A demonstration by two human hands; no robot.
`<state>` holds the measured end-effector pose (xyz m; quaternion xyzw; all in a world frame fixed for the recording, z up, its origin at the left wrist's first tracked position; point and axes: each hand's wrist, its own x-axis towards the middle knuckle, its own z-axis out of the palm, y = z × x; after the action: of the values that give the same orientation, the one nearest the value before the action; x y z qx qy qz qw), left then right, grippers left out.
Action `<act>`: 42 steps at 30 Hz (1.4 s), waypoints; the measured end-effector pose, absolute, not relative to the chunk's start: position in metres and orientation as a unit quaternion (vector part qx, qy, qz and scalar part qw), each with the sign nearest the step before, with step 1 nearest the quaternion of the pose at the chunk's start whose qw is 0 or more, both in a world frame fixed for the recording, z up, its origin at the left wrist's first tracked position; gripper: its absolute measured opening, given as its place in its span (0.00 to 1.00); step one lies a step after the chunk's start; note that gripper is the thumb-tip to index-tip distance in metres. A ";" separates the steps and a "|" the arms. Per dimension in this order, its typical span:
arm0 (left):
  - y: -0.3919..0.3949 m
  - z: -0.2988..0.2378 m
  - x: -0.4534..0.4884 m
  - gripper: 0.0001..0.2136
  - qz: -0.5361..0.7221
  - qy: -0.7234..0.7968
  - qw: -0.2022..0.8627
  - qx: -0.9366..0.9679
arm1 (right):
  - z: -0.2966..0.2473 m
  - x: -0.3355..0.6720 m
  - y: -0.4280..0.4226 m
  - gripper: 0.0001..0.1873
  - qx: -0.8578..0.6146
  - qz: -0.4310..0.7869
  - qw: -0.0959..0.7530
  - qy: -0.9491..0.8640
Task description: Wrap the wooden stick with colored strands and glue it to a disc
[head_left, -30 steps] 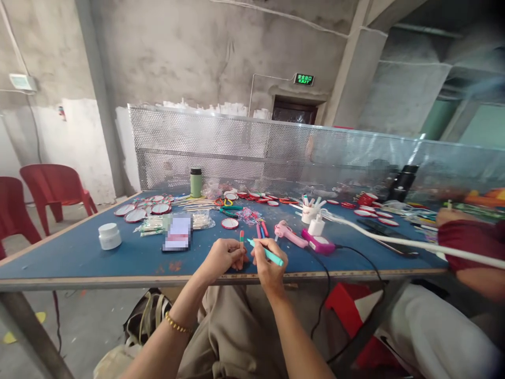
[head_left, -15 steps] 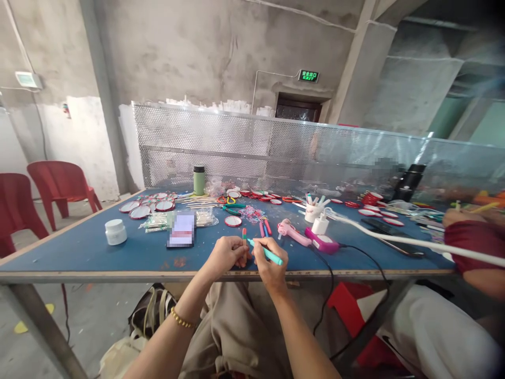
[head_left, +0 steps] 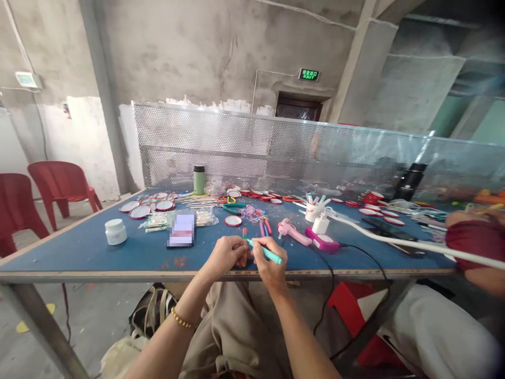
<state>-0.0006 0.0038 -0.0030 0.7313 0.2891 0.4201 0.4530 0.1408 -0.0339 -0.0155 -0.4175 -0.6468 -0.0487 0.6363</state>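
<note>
At the table's front edge my left hand (head_left: 232, 251) is closed on a small flat wooden stick (head_left: 244, 234), its top end coloured red and green. My right hand (head_left: 271, 258) grips a turquoise marker pen (head_left: 268, 251) like a pencil, its tip at or very near the stick's coloured part; contact is too small to confirm. Part of the stick is hidden by my left fingers. Just beyond my hands lie red and blue marker pens (head_left: 268, 226) and a round white disc with a red rim (head_left: 233, 221).
A phone (head_left: 181, 230) and white jar (head_left: 115, 232) are left. To the right lie a pink glue gun (head_left: 294, 232), purple device (head_left: 322, 241), cup of pens (head_left: 314, 212) and white cable (head_left: 394, 239). A co-worker's arm (head_left: 473, 242) rests far right. A perforated metal screen (head_left: 221, 145) stands behind.
My hands stay in nearly the same place, with the marker pen still at the stick. At the far right, the co-worker's arm has shifted slightly.
</note>
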 end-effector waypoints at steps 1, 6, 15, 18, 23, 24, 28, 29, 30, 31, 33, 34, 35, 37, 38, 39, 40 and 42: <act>0.004 -0.003 -0.001 0.12 0.420 0.289 0.451 0.733 | -0.015 0.140 -0.034 0.09 -0.417 -0.050 0.635 -0.649; 0.004 -0.004 -0.001 0.13 0.420 0.288 0.438 0.741 | -0.012 0.139 -0.036 0.09 -0.412 -0.059 0.630 -0.655; 0.004 -0.004 -0.002 0.12 0.417 0.295 0.437 0.740 | -0.017 0.138 -0.033 0.10 -0.424 -0.039 0.652 -0.628; 0.003 -0.003 -0.001 0.12 0.411 0.301 0.445 0.737 | -0.016 0.145 -0.034 0.10 -0.434 -0.017 0.689 -0.580; 0.003 -0.004 -0.001 0.12 0.416 0.306 0.448 0.730 | 0.002 0.179 -0.044 0.12 -0.437 -0.061 0.729 -0.523; 0.003 -0.004 -0.001 0.12 0.416 0.307 0.446 0.730 | 0.005 0.187 -0.046 0.13 -0.438 -0.071 0.719 -0.535; 0.003 -0.005 -0.001 0.13 0.415 0.309 0.439 0.735 | 0.015 0.213 -0.050 0.12 -0.465 -0.122 0.591 -0.648; 0.003 -0.006 -0.001 0.13 0.415 0.310 0.436 0.736 | 0.017 0.219 -0.049 0.11 -0.472 -0.148 0.538 -0.682; 0.004 -0.006 -0.001 0.13 0.415 0.310 0.432 0.738 | 0.019 0.223 -0.048 0.11 -0.481 -0.173 0.480 -0.713; 0.004 -0.006 -0.001 0.13 0.415 0.309 0.428 0.741 | 0.020 0.227 -0.047 0.12 -0.493 -0.191 0.417 -0.739; 0.004 -0.006 -0.001 0.13 0.414 0.308 0.421 0.746 | 0.025 0.233 -0.046 0.22 -0.520 -0.206 0.286 -0.778; 0.004 -0.006 -0.001 0.13 0.414 0.307 0.420 0.747 | 0.029 0.235 -0.045 0.28 -0.533 -0.207 0.226 -0.789; 0.004 -0.006 -0.001 0.13 0.413 0.307 0.419 0.748 | 0.032 0.236 -0.044 0.33 -0.543 -0.207 0.176 -0.794; 0.004 -0.006 0.000 0.13 0.412 0.308 0.420 0.747 | 0.041 0.234 -0.042 0.38 -0.559 -0.210 0.105 -0.795; 0.004 -0.006 0.000 0.13 0.411 0.309 0.421 0.747 | 0.045 0.232 -0.040 0.38 -0.566 -0.214 0.077 -0.792; 0.004 -0.006 0.000 0.14 0.411 0.309 0.421 0.747 | 0.049 0.229 -0.037 0.37 -0.573 -0.218 0.050 -0.788; 0.004 -0.006 0.000 0.14 0.410 0.309 0.420 0.748 | 0.052 0.227 -0.033 0.35 -0.581 -0.222 0.023 -0.782; 0.005 -0.007 0.000 0.14 0.411 0.311 0.415 0.750 | 0.057 0.220 -0.026 0.30 -0.592 -0.228 -0.018 -0.773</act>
<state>-0.0002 0.0047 -0.0067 0.7499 0.3107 0.4107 0.4153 0.2205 -0.0256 0.0567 -0.5921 -0.7728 -0.2277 -0.0179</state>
